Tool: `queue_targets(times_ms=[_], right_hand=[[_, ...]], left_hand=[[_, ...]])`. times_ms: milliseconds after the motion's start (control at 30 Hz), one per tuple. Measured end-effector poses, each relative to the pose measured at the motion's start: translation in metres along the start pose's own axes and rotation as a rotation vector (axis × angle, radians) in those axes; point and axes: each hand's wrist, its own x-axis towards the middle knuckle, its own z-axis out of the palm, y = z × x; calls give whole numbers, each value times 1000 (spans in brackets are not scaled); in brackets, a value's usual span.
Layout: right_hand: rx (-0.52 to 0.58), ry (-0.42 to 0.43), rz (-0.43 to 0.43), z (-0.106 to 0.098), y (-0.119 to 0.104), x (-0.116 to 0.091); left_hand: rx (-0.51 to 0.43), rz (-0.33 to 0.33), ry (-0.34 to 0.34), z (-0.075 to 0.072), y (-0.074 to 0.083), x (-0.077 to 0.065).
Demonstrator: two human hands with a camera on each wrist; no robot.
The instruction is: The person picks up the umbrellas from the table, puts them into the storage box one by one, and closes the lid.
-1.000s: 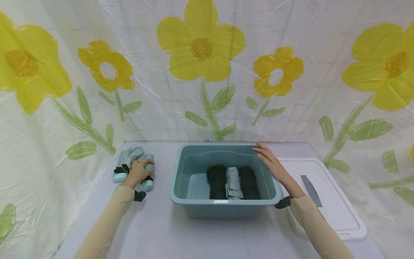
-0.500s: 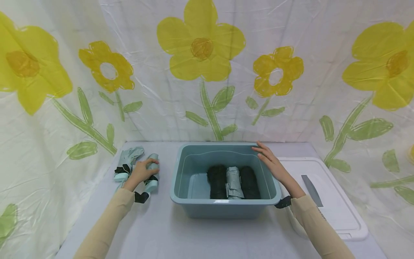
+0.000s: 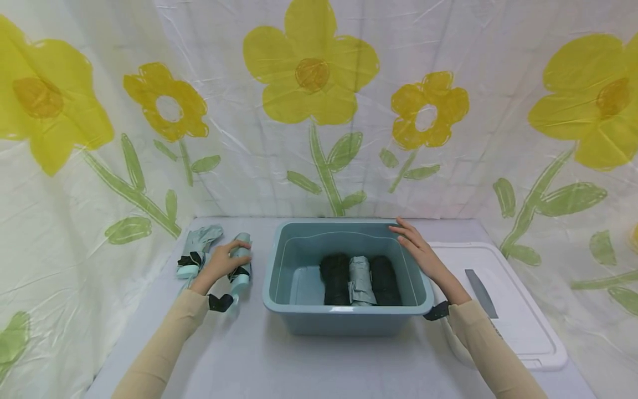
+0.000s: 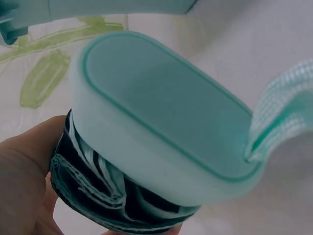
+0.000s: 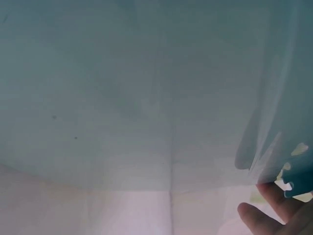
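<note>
My left hand (image 3: 219, 265) grips a mint folding umbrella (image 3: 240, 282) left of the blue bin (image 3: 344, 324). Up close in the left wrist view, the umbrella's flat handle end (image 4: 166, 103) and woven wrist strap (image 4: 283, 107) face the camera. The thumb and fingers curl round its dark wrapped band. Another mint folding umbrella (image 3: 188, 271) lies to the left of that hand. At the bin's right rim, my right hand (image 3: 418, 252) rests with fingers extended. Inside the bin lie two black rolled bundles (image 3: 335, 280) with a light grey rolled one (image 3: 360, 280) between them.
A white lid (image 3: 518, 310) with a grey mark lies on the table right of the bin, partly under the right forearm. Behind the table hangs a curtain (image 3: 234, 188) printed with yellow flowers. The bin's left part shows bare floor (image 3: 305, 285).
My left hand has drawn one mint umbrella to the right, apart from the other, and its strap now hangs down. The right hand stays at the bin rim.
</note>
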Motion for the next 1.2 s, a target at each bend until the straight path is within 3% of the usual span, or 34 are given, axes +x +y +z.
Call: queue_targets(times_ms=[100, 300, 600, 767, 1000, 1200], right_hand=[[-14, 8, -5, 1, 16, 3], [-3, 20, -3, 1, 15, 2], [16, 0, 0, 0, -22, -4], [8, -3, 16, 1, -27, -5], [16, -7, 10, 1, -22, -5], [10, 13, -12, 1, 4, 1]], left_hand=[[-13, 6, 0, -2, 6, -1], [-43, 21, -17, -7, 18, -3], [-90, -8, -74, -14, 28, -6], [-109, -22, -90, -19, 37, -9], [-127, -33, -101, -27, 52, -15], [-173, -28, -124, -32, 63, -15]])
